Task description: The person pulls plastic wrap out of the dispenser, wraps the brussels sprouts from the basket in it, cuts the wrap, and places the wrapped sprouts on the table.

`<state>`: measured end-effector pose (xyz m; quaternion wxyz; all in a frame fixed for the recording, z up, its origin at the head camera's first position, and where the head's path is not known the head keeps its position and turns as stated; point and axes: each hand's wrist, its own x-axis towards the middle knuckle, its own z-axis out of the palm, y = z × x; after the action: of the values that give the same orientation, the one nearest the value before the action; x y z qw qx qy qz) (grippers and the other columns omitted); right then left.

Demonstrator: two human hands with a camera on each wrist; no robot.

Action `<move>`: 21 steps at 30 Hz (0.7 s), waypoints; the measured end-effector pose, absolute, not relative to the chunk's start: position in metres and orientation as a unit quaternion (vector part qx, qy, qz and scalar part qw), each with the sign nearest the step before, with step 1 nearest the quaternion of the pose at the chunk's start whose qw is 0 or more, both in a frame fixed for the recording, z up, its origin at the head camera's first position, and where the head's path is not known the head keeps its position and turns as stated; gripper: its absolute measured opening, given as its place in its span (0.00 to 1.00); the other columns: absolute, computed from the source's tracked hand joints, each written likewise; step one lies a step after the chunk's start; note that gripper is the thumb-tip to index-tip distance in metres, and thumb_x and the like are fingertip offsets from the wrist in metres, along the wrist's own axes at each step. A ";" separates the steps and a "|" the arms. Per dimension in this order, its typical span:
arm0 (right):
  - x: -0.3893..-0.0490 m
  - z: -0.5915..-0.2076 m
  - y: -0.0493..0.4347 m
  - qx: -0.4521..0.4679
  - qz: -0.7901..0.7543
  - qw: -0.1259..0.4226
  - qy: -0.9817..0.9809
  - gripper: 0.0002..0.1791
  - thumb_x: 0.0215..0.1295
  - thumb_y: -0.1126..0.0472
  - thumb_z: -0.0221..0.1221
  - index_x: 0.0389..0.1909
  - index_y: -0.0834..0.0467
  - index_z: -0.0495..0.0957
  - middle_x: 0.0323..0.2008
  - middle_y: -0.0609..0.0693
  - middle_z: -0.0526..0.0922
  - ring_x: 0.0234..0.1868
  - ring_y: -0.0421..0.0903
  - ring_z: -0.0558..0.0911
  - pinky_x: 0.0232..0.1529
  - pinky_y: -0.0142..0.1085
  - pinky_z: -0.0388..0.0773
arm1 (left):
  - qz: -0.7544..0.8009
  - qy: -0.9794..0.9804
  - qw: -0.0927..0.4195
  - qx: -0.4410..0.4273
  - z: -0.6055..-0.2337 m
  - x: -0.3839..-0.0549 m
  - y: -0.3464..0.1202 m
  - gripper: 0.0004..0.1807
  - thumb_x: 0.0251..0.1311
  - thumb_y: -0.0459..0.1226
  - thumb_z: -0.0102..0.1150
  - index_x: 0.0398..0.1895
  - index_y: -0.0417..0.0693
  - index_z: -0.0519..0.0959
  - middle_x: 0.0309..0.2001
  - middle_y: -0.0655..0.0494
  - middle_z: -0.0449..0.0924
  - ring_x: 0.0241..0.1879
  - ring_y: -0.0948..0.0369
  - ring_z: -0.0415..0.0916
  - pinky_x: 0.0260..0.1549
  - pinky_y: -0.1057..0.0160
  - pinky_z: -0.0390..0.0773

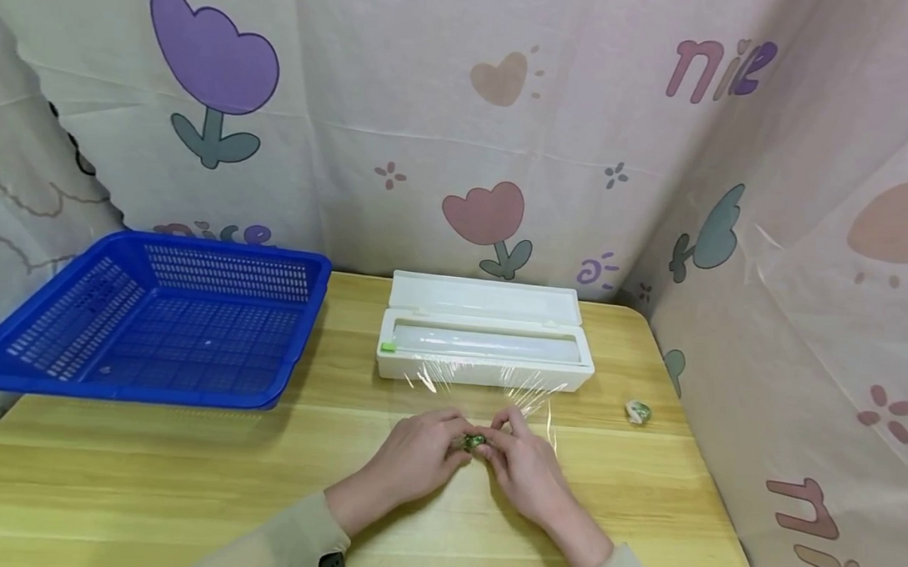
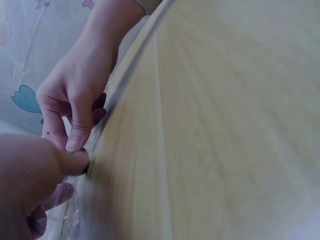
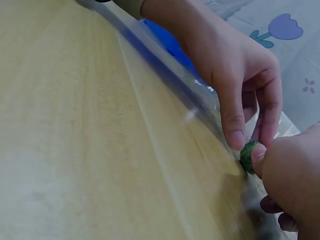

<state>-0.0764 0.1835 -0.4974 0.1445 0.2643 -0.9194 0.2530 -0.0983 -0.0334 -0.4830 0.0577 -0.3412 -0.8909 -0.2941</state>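
A small dark-green mottled ball (image 3: pixel 248 157) sits between my two hands, low over the table's middle. My left hand (image 1: pixel 424 451) pinches it from the left with thumb and fingertips. From the right, my right hand (image 1: pixel 526 468) grips its other side, and the fingertips partly cover it. Clear cling film (image 1: pixel 488 395) stretches with shiny creases from the front of a white cling film box (image 1: pixel 488 372) to the hands. The box stands behind them with its lid raised, a film roll (image 1: pixel 485 345) lying inside. How far the film wraps the ball cannot be told.
A blue plastic basket (image 1: pixel 195 395) stands at the back left of the wooden table (image 1: pixel 154 490). A small white-and-green lump (image 1: pixel 637 412) lies near the right edge. A green cutter tab (image 1: pixel 387 346) sits on the box's left end. Patterned cloth (image 1: pixel 401 81) hangs behind.
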 end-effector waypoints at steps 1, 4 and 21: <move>-0.077 -0.497 0.184 0.263 0.248 0.142 -0.922 0.15 0.65 0.60 0.73 0.52 0.55 0.90 0.47 0.45 0.73 0.25 0.30 0.68 0.24 0.27 0.70 | -0.291 -0.891 0.058 -0.343 -0.483 -0.100 -0.033 0.15 0.63 0.42 0.76 0.52 0.52 0.89 0.42 0.64 0.84 0.29 0.70 0.72 0.26 0.69 0.75; -0.079 -0.495 0.185 0.260 0.244 0.133 -0.925 0.16 0.67 0.59 0.72 0.55 0.54 0.89 0.48 0.45 0.73 0.25 0.31 0.69 0.25 0.28 0.71 | -0.278 -0.896 0.056 -0.341 -0.483 -0.105 -0.030 0.12 0.64 0.41 0.75 0.49 0.51 0.89 0.42 0.63 0.85 0.32 0.69 0.77 0.30 0.67 0.78; -0.101 -0.496 0.179 0.304 0.248 0.208 -0.896 0.13 0.60 0.63 0.77 0.45 0.59 0.88 0.44 0.46 0.85 0.36 0.42 0.86 0.34 0.37 0.84 | -0.230 -0.921 0.042 -0.312 -0.482 -0.119 -0.033 0.14 0.73 0.47 0.67 0.53 0.51 0.87 0.43 0.62 0.82 0.41 0.63 0.76 0.35 0.64 0.79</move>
<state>-0.1014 0.1792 -0.4964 0.2077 0.3042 -0.8959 0.2484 -0.1192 -0.0333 -0.4820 0.0423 -0.3121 -0.9207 -0.2305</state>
